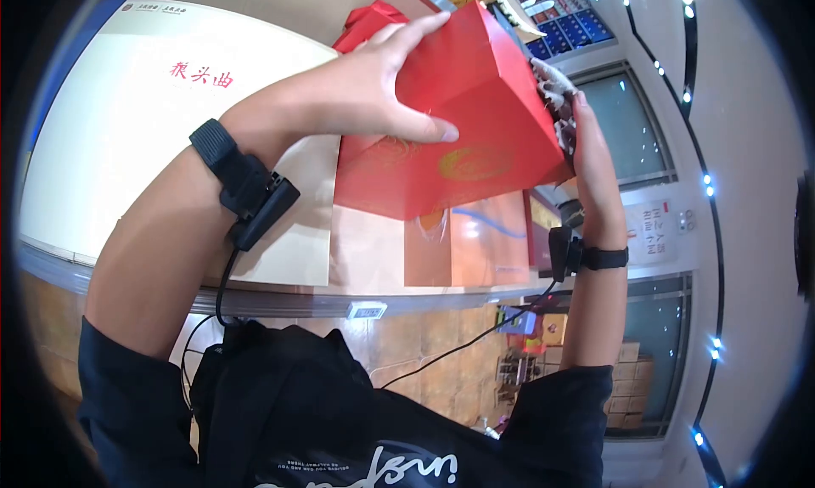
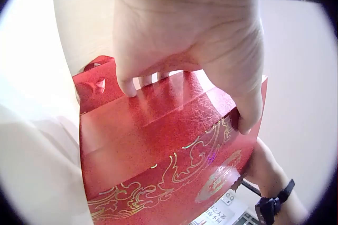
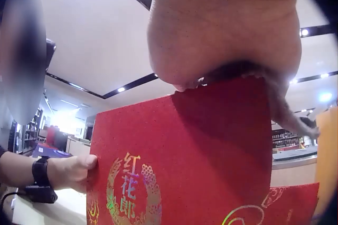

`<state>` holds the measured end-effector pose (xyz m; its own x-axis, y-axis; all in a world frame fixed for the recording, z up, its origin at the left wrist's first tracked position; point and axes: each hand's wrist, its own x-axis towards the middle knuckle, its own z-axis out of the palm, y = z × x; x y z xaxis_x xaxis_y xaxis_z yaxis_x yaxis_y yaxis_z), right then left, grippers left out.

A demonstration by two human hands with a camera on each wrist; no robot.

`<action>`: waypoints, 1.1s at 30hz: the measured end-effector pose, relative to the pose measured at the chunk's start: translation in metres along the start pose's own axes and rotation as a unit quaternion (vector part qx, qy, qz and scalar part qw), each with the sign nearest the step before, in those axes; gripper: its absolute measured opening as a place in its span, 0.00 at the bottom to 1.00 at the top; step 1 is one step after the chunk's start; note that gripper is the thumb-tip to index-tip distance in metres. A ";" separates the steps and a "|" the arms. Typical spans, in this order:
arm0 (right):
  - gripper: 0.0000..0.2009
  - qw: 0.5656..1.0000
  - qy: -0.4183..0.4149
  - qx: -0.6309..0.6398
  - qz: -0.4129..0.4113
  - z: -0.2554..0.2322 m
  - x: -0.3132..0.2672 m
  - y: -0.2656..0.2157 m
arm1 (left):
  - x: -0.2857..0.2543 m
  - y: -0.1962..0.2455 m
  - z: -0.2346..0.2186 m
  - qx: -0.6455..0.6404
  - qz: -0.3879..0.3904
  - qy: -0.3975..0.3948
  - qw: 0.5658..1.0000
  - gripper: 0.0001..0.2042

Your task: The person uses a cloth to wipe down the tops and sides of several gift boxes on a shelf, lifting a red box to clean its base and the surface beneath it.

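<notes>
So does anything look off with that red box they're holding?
Nothing looks damaged or spilled. The red box is held tilted in the air above the counter, left hand gripping one side, right hand on the other. Its gold print looks intact.

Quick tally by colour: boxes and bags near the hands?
Red: 2, the red box held by the left hand and right hand, and the red bag behind it
Cream: 1, the cream box
Orange: 1, the orange bag
Total: 4
</notes>
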<state>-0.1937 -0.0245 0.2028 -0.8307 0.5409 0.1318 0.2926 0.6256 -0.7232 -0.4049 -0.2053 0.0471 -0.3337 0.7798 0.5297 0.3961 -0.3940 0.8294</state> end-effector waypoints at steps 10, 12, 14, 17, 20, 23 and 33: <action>0.25 0.978 -0.078 -0.162 -0.109 0.021 0.035 -0.012 | 0.001 -0.004 0.003 -0.003 -0.025 -0.010 1.000 0.68; 0.25 0.970 -0.083 -0.183 -0.138 0.035 0.041 -0.022 | 0.000 -0.006 0.005 -0.007 -0.009 -0.013 1.000 0.68; 0.26 0.968 -0.104 -0.175 -0.143 0.046 0.043 -0.036 | -0.001 -0.006 0.005 -0.013 -0.016 -0.025 0.999 0.68; 0.26 0.971 -0.098 -0.168 -0.140 0.057 0.044 -0.042 | -0.004 -0.003 0.003 -0.019 -0.067 -0.058 0.996 0.67; 0.26 0.980 -0.105 -0.129 -0.111 0.061 0.029 -0.051 | -0.003 0.004 -0.005 0.008 -0.102 -0.079 0.992 0.68; 0.27 0.979 -0.102 -0.151 -0.090 0.064 0.007 -0.065 | -0.002 0.003 -0.004 0.033 -0.107 -0.085 0.990 0.68; 0.28 0.987 -0.057 -0.147 0.038 0.018 -0.036 -0.040 | -0.003 0.000 -0.004 0.030 -0.095 -0.076 0.992 0.68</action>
<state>-0.1841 -0.0796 0.2150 -0.8443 0.5359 -0.0046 0.4667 0.7310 -0.4978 -0.4071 -0.2094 0.0464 -0.2767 0.9032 0.3280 0.3903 -0.2063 0.8973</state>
